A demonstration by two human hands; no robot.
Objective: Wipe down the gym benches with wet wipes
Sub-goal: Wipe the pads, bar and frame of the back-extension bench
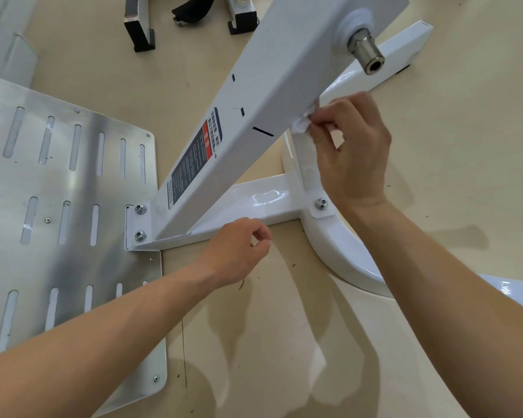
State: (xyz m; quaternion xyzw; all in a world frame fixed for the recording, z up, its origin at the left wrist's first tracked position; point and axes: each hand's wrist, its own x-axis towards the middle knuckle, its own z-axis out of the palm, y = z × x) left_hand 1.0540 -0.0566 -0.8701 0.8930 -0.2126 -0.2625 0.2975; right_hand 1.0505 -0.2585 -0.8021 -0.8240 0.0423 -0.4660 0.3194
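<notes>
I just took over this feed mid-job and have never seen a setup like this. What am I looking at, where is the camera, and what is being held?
There is no robot here. These are a person's two bare hands, and the single picture comes from a camera worn on their head, looking forward and down.

The right hand pinches a crumpled white wet wipe with its fingers against the edge of a slanted white beam, part of a gym machine's frame. The left hand is loosely curled beside the white base bar and holds nothing that I can see.

On the beige floor, a slotted metal plate lies beside the frame, and the black feet of other equipment show at the top. A steel peg sticks out near the beam's upper end.
</notes>
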